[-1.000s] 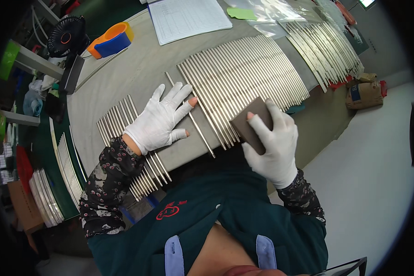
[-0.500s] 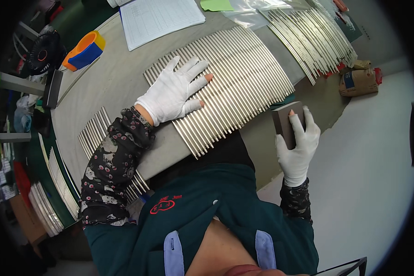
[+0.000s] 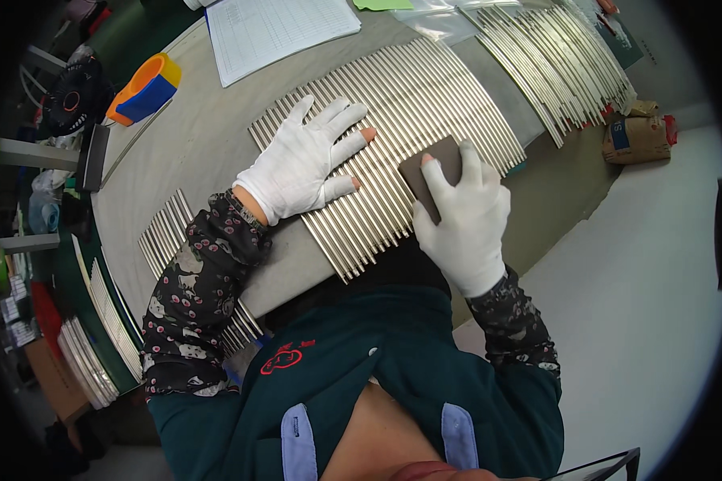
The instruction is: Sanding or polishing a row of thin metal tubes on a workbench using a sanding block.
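Observation:
Several thin silvery metal rods (image 3: pixel 409 88) lie side by side in a wide row on the table, their near ends jutting over its edge. My left hand (image 3: pixel 301 164), in a white glove with bare thumb and index fingertips, presses flat on the rods with its fingers spread. In my right hand (image 3: pixel 465 216), gloved the same way, is a dark grey-brown rectangular block (image 3: pixel 441 172). The block rests on or just over the near ends of the rods; whether it touches them is hard to see. My fingers wrap its near side.
More rods (image 3: pixel 557 68) lie in a bundle at the far right, with a smaller group (image 3: pixel 168 228) by my left forearm. Printed sheets (image 3: pixel 277 36) lie at the back. An orange-and-blue tape dispenser (image 3: pixel 146 88) and a black fan (image 3: pixel 70 94) stand left. A brown package (image 3: pixel 638 138) sits right.
My right hand has moved left with the block, from beside the table edge to over the rods' near ends. My left hand stays in place on the rods.

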A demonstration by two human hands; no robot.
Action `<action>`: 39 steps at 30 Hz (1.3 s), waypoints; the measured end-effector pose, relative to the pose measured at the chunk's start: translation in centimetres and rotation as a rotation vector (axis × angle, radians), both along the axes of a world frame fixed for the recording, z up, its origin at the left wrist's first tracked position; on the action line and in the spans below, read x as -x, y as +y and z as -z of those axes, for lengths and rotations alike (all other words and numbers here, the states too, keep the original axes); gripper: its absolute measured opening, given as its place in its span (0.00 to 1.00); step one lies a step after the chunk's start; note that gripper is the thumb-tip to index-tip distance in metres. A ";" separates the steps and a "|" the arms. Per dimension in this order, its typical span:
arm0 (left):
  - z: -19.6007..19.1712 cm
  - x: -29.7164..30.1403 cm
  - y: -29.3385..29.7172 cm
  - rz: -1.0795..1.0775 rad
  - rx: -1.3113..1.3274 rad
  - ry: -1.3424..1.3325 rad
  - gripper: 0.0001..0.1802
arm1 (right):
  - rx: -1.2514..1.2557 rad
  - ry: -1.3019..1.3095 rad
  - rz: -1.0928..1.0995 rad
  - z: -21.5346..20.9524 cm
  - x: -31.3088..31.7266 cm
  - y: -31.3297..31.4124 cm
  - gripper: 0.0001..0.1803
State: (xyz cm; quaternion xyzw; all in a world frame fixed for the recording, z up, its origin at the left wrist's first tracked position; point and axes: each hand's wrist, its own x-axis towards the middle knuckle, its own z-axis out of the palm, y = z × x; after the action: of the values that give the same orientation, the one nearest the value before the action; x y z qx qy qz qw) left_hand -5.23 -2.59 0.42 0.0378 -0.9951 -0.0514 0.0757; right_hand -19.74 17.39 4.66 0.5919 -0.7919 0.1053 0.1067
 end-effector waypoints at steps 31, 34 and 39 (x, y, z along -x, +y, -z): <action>-4.1 10.0 11.8 0.557 -0.361 -0.018 0.43 | -0.109 -0.097 0.192 -0.4 6.4 13.0 0.32; -5.0 8.8 13.0 0.827 -0.422 0.022 0.37 | -0.052 -0.063 0.268 -1.0 8.1 14.3 0.33; -4.6 12.4 4.8 0.197 -0.152 0.200 0.39 | -0.001 -0.061 0.314 0.0 8.5 15.7 0.34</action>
State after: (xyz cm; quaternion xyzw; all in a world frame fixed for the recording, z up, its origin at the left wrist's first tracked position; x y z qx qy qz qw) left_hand -17.62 2.24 4.98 -0.0597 -0.9747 -0.1371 0.1658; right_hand -28.26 33.09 4.66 0.4575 -0.8776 0.1047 0.0974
